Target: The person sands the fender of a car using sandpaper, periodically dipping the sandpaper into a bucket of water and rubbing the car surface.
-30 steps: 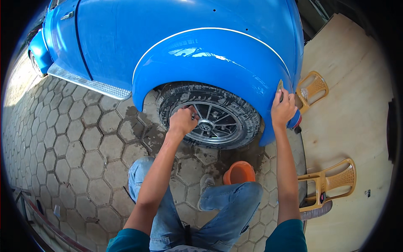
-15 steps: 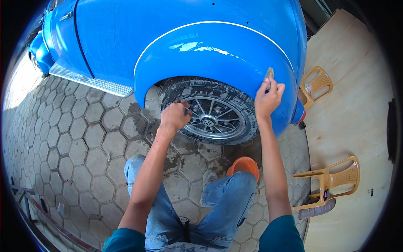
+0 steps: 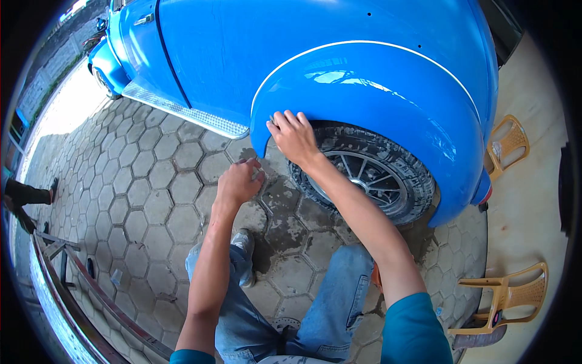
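Note:
A blue car [image 3: 212, 67] stands before me, its rounded rear fender [image 3: 388, 85] arching over a dirty, wet-looking tyre and silver spoked wheel [image 3: 379, 182]. At the front edge of that fender is my right hand [image 3: 296, 138]. Its fingers close on a small flat greyish-green piece [image 3: 274, 121] against the blue paint, mostly hidden by the hand. My left hand [image 3: 240, 181] hovers lower and to the left, over the paving, apart from the car. Its fingers are curled, and what they hold, if anything, cannot be made out.
A ribbed silver running board [image 3: 182, 112] extends leftward from the fender. Yellow plastic chairs [image 3: 520, 297] stand at right. Part of an orange bucket [image 3: 377, 278] shows behind my knee. A metal rail [image 3: 109, 297] and a person's leg [image 3: 27, 193] are at left. Hexagonal paving [image 3: 154, 206] covers the ground.
My right hand has gone from the fender's rear side to its front edge with the flat piece. My left hand has moved away from the wheel. The view has shifted leftward.

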Tool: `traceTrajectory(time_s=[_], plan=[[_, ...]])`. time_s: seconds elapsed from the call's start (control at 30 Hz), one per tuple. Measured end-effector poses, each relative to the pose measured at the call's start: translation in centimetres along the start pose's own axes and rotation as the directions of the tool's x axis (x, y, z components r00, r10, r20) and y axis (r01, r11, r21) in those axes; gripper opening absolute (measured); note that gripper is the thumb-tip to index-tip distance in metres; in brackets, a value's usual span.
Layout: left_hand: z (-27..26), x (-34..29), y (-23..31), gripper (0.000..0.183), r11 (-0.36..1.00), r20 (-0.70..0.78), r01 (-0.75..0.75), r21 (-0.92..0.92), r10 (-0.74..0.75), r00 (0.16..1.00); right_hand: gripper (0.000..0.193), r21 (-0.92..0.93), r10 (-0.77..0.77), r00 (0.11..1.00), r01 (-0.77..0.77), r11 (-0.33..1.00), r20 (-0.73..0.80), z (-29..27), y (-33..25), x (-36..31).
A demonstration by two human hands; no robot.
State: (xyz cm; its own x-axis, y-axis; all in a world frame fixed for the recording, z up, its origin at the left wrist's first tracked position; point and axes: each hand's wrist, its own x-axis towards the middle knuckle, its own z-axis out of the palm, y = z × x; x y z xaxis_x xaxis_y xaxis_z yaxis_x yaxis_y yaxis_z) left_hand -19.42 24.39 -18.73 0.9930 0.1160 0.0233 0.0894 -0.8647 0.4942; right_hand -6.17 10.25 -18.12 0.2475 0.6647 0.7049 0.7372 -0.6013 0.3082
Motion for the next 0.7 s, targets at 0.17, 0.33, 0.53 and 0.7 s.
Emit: traceTrajectory(time_s=[0.17, 0.33, 0.53, 0.7], plan=[[0.3, 0.8, -2.2, 0.028, 0.999, -0.033, 0.048, 0.022, -0.047, 0.998, 0.012, -0.053, -0.018, 0.992, 0.025, 0.998, 0.123, 3.9, 1.0, 6.6], [1.0, 2.1, -0.6, 0.028, 0.996, -0.059, 0.074, -0.046, -0.076, 0.995, 0.014, -0.166, 0.005, 0.931, 0.059, 0.984, 0.364, 8.0, 2.2, 8.9], [3.0, 4.6, 2.3, 0.03, 0.994, -0.026, 0.079, -0.078, -0.082, 0.996, 0.016, -0.271, 0.164, 0.953, -0.092, 0.958, 0.256, 5.7, 5.2, 10.8], [5.0, 6.1, 5.6, 0.029, 0.994, -0.025, 0.011, -0.113, -0.014, 1.0, 0.01, -0.336, 0.174, 0.974, -0.118, 0.934, 0.143, -0.5, 9.4, 11.6]])
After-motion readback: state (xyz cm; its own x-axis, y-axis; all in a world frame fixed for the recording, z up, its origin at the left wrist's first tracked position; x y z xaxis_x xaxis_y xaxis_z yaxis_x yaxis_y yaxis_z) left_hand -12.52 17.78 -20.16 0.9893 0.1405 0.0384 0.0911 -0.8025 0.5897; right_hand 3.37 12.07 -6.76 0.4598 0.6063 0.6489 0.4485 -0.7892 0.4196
